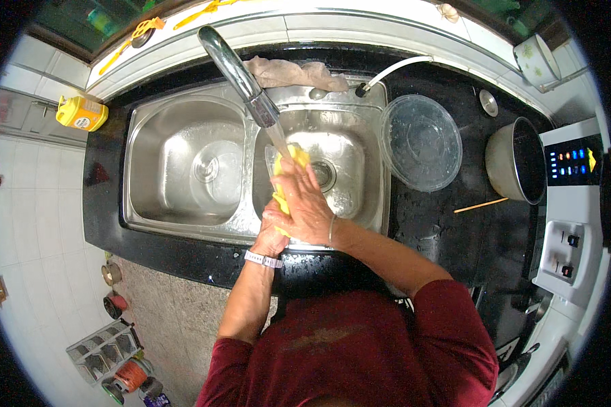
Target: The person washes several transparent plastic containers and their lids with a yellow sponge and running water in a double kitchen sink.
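Over right basin (360,186), under running tap (263,112): yellow cloth (295,153), my right hand (300,203) closed on it, clear piece (270,157) beside. Left hand (273,229) touches cloth lower down; grip hidden, can't tell.

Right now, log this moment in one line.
right hand: holding yellow cloth | left hand: touching right, hold unclear | faucet: running above right basin

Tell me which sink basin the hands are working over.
The right basin, under the faucet: the left hand and right hand meet at a yellow cloth over it. No hand is over the left basin.
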Tool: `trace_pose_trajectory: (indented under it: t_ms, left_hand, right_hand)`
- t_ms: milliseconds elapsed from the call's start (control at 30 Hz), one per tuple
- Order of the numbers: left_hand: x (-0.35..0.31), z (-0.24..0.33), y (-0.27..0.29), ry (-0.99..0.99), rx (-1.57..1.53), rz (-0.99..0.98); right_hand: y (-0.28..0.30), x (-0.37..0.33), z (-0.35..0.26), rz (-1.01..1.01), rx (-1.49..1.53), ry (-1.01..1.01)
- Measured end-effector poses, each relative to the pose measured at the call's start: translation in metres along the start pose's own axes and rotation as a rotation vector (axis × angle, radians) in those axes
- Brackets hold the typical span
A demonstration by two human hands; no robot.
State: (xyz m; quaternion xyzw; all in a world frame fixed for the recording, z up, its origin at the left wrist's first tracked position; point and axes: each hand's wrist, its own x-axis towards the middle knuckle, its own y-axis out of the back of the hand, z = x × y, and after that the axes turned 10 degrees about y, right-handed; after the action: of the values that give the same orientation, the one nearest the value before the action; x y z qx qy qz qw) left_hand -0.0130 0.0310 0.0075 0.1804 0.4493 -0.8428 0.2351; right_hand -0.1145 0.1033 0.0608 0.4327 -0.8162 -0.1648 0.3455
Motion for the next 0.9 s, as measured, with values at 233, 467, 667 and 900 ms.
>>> trace_pose_trajectory:
  t_ms: [233,467,667,900]
  left_hand:
    - [-0.007,0.007,-0.024,0.119,0.338,-0.034]
    - [0.009,0.03,-0.037,-0.033,0.018,-0.04]
    - [0.0,0.006,-0.026,0.136,0.352,-0.083]
    - [0.018,0.01,-0.013,0.025,0.219,0.064]
  right_hand:
    - [0.001,0.049,0.126,-0.559,-0.317,0.024]
    - [-0.023,-0.009,0.043,0.014,-0.357,0.123]
    - [0.009,0.03,0.121,-0.275,-0.054,-0.339]
    - [-0.02,-0.007,0.031,0.088,-0.141,-0.015]
